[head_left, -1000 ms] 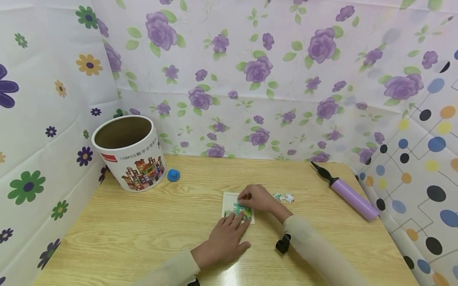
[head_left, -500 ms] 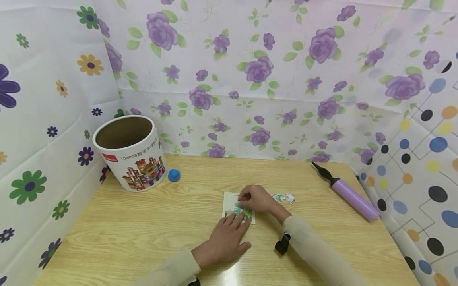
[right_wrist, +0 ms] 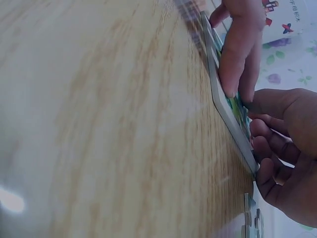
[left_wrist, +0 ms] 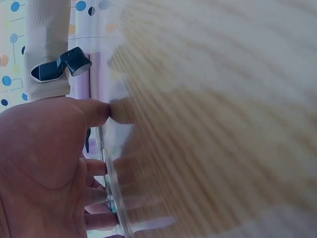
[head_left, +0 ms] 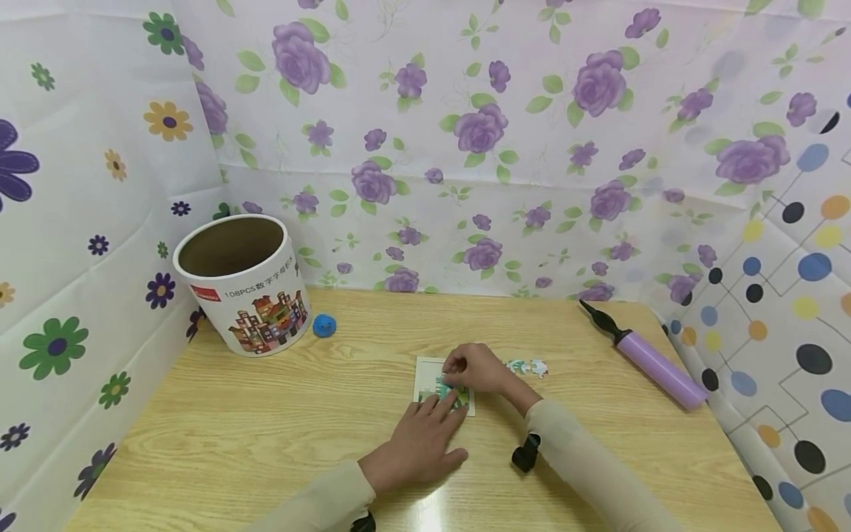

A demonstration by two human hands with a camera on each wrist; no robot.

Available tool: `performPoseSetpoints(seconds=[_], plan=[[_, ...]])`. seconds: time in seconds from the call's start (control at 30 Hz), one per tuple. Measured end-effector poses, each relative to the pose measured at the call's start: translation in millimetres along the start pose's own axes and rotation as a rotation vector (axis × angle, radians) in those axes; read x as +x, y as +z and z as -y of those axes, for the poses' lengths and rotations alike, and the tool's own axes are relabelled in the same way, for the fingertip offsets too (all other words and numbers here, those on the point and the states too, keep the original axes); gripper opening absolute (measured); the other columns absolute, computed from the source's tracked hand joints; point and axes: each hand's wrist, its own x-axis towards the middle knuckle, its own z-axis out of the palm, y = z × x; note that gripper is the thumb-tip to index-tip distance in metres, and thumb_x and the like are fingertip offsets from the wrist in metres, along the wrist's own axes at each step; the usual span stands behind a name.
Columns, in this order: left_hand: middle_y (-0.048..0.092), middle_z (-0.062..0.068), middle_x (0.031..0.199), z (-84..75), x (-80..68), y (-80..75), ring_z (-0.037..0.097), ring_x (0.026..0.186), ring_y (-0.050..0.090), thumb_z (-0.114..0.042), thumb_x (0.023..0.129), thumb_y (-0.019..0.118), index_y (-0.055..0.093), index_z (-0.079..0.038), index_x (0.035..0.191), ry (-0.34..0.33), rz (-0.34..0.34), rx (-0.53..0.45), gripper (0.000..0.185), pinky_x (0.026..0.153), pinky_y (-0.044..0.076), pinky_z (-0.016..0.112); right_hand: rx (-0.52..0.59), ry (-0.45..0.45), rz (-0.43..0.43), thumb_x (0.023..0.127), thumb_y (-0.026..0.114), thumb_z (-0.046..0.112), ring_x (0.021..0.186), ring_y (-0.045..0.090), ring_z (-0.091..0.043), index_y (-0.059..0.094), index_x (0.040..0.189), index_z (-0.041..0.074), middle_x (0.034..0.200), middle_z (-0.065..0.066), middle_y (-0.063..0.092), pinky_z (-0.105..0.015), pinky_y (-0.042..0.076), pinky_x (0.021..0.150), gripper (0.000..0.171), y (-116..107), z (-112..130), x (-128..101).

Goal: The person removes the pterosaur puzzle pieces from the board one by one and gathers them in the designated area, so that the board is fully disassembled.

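Observation:
A small jigsaw puzzle board [head_left: 426, 371] with a pale frame and a green and teal picture lies mid-table. My left hand [head_left: 424, 442] rests on its near part, fingers extended, thumb out on the tabletop. In the left wrist view the left hand [left_wrist: 44, 168] has its fingertips over the board's edge. My right hand [head_left: 480, 368] bends over the board's far right side, thumb and forefinger pinching at a puzzle piece mostly hidden by the fingers. Curled fingers of the right hand [right_wrist: 292, 144] sit at the board in the right wrist view. Loose jigsaw pieces [head_left: 537, 367] lie just right of it.
A large white printed bucket [head_left: 255, 310] stands at the back left, a small blue toy [head_left: 323, 326] beside it. Toward the right edge of the wooden table [head_left: 266, 428] lies a purple hand pump [head_left: 658, 368]. Patterned cloths [head_left: 439, 222] wall the back and sides.
The left hand's fingers shift very slightly on the board. The right hand keeps its place and pinch, and the board and loose pieces stay put.

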Motion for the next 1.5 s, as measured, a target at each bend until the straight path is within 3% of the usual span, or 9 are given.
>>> performPoseSetpoints(seconds=[0.17, 0.43, 0.83, 1.13, 1.5], plan=[[0.03, 0.011, 0.166, 1.1, 4.1, 0.9, 0.038, 0.147, 0.035, -0.053, 0.101, 0.048, 0.042, -0.015, 0.156, 0.015, -0.031, -0.04, 0.066, 0.108, 0.037, 0.059, -0.003, -0.001, -0.001, 0.092, 0.078, 0.022, 0.076, 0.06, -0.01, 0.077, 0.094, 0.02, 0.084, 0.01, 0.066, -0.029, 0.05, 0.068, 0.003, 1, -1, 0], [0.03, 0.007, 0.167, 0.7, 6.2, 0.0, 0.033, 0.147, 0.035, -0.055, 0.1, 0.048, 0.042, -0.018, 0.156, -0.004, -0.011, -0.013, 0.067, 0.104, 0.038, 0.054, 0.003, 0.003, -0.004, 0.093, 0.077, 0.025, 0.077, 0.06, -0.009, 0.075, 0.095, 0.019, 0.085, 0.01, 0.067, -0.03, 0.051, 0.071, 0.007, 0, 1, 0], [0.029, 0.01, 0.167, 2.1, 2.2, 3.7, 0.038, 0.148, 0.034, -0.055, 0.103, 0.044, 0.041, -0.016, 0.158, 0.025, -0.036, -0.007, 0.067, 0.108, 0.038, 0.057, 0.046, -0.009, -0.025, 0.094, 0.076, 0.023, 0.08, 0.065, -0.006, 0.073, 0.096, 0.02, 0.086, 0.012, 0.069, -0.031, 0.054, 0.075, 0.005, -2, 2, -3], [0.03, 0.01, 0.167, 4.5, -0.6, 8.3, 0.038, 0.151, 0.03, -0.058, 0.105, 0.042, 0.037, -0.017, 0.16, 0.035, -0.032, 0.004, 0.069, 0.114, 0.034, 0.059, 0.09, -0.039, -0.082, 0.097, 0.073, 0.024, 0.084, 0.066, -0.009, 0.074, 0.103, 0.018, 0.091, 0.009, 0.07, -0.032, 0.056, 0.077, 0.008, -19, 3, -16], [0.026, 0.011, 0.168, 5.5, 0.0, 6.2, 0.038, 0.153, 0.026, -0.055, 0.105, 0.044, 0.034, -0.015, 0.161, 0.032, -0.001, -0.08, 0.07, 0.118, 0.029, 0.057, 0.085, -0.022, -0.147, 0.095, 0.075, 0.025, 0.084, 0.066, -0.011, 0.074, 0.101, 0.021, 0.092, 0.008, 0.071, -0.032, 0.055, 0.074, 0.007, -44, -12, -42]])
